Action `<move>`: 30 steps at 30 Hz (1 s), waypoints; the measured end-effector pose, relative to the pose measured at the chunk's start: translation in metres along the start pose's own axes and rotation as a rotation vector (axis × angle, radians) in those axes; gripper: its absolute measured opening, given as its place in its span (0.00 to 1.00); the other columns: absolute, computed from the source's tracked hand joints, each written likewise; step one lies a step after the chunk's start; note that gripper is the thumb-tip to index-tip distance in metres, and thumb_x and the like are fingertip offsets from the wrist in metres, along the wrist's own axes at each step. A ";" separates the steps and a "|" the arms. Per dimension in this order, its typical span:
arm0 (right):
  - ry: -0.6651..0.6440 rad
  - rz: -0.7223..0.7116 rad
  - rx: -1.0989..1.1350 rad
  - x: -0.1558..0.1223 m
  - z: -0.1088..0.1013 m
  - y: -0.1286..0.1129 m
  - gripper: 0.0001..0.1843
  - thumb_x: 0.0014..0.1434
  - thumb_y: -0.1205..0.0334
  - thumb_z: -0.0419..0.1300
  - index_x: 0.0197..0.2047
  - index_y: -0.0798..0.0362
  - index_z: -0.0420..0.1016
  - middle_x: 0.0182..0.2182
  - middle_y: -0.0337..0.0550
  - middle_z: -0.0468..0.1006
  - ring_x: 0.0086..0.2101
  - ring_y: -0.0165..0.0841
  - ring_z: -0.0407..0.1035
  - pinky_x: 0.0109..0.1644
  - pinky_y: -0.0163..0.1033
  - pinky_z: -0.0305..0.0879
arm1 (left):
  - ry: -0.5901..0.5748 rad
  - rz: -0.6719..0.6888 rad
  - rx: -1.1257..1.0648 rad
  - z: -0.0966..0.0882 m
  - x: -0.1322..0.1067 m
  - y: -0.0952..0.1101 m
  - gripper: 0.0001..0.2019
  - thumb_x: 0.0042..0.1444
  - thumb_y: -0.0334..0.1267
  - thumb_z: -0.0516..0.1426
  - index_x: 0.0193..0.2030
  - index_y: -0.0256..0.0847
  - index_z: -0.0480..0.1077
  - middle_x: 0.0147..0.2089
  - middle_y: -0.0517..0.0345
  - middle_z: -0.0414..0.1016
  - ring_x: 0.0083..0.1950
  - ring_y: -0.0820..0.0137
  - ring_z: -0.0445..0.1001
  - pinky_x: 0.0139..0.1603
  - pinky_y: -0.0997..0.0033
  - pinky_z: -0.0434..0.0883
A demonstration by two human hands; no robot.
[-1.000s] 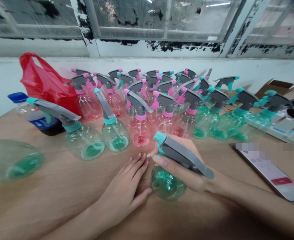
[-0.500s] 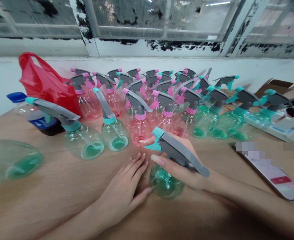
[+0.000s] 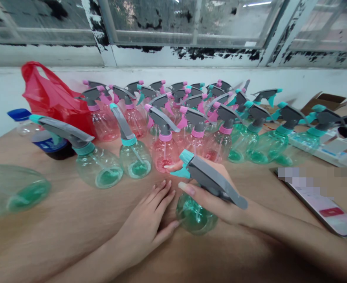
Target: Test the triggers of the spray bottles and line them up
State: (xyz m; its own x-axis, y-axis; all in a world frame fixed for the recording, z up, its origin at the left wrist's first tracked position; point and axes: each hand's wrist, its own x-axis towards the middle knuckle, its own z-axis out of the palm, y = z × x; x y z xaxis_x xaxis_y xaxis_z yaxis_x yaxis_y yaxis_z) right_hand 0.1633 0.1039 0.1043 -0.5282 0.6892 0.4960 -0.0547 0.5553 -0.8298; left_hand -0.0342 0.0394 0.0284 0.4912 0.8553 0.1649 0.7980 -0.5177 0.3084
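My right hand (image 3: pixel 217 200) is wrapped round the neck of a green spray bottle (image 3: pixel 195 216) with a grey trigger head and teal nozzle (image 3: pixel 211 179), held just above the wooden table (image 3: pixel 73 232). My left hand (image 3: pixel 148 224) lies flat on the table with fingers stretched out, its thumb touching the bottle's base. Behind them stand several pink spray bottles (image 3: pixel 165 151) and green spray bottles (image 3: pixel 133 157) in rows.
A red plastic bag (image 3: pixel 52 98) and a blue-capped bottle (image 3: pixel 34 131) sit at the left rear. A green bottle body (image 3: pixel 14 190) lies at the far left. A phone (image 3: pixel 323 204) rests at the right, with a white power strip (image 3: pixel 332 151) and cardboard box (image 3: pixel 326 102) behind.
My right hand has lifted the green spray bottle slightly and shifted it a little away from me and left. The left hand has stayed flat on the table.
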 end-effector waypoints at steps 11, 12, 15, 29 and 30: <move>-0.004 0.009 0.026 0.002 -0.001 -0.003 0.06 0.57 0.64 0.61 0.37 0.52 0.68 0.24 0.31 0.66 0.23 0.24 0.62 0.28 0.33 0.62 | 0.014 0.017 0.028 0.002 -0.001 -0.002 0.32 0.64 0.43 0.56 0.70 0.35 0.51 0.71 0.39 0.53 0.70 0.49 0.53 0.64 0.42 0.60; 0.008 0.015 0.027 0.002 0.000 -0.002 0.08 0.56 0.64 0.62 0.40 0.52 0.69 0.25 0.32 0.68 0.23 0.24 0.63 0.29 0.33 0.62 | 0.016 0.021 0.039 0.003 -0.001 -0.003 0.32 0.64 0.43 0.56 0.70 0.35 0.51 0.71 0.39 0.53 0.70 0.49 0.53 0.64 0.42 0.61; 0.020 0.034 0.018 0.001 0.001 0.000 0.12 0.56 0.64 0.61 0.44 0.54 0.70 0.28 0.35 0.72 0.24 0.25 0.65 0.30 0.34 0.64 | 0.013 0.030 0.066 0.003 -0.002 -0.003 0.32 0.64 0.43 0.56 0.69 0.33 0.51 0.71 0.36 0.53 0.70 0.50 0.54 0.64 0.42 0.61; -0.009 0.060 -0.014 0.001 0.000 -0.007 0.10 0.57 0.65 0.59 0.44 0.53 0.69 0.31 0.37 0.72 0.26 0.25 0.65 0.25 0.32 0.60 | 0.042 0.017 0.000 0.001 -0.003 -0.002 0.34 0.59 0.43 0.58 0.70 0.43 0.49 0.70 0.41 0.55 0.68 0.48 0.58 0.63 0.41 0.60; -0.004 0.063 -0.014 0.001 0.000 -0.007 0.10 0.58 0.65 0.59 0.44 0.53 0.69 0.32 0.38 0.72 0.26 0.26 0.65 0.25 0.32 0.60 | 0.044 0.016 -0.014 0.000 -0.004 -0.001 0.36 0.58 0.42 0.59 0.70 0.44 0.48 0.70 0.41 0.55 0.68 0.47 0.58 0.63 0.41 0.61</move>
State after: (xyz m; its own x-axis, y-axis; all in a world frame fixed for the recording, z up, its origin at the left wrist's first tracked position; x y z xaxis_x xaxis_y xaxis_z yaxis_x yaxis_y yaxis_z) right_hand 0.1636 0.1007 0.1106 -0.5334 0.7211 0.4421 -0.0095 0.5175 -0.8556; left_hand -0.0369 0.0361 0.0276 0.4876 0.8471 0.2112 0.7852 -0.5313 0.3181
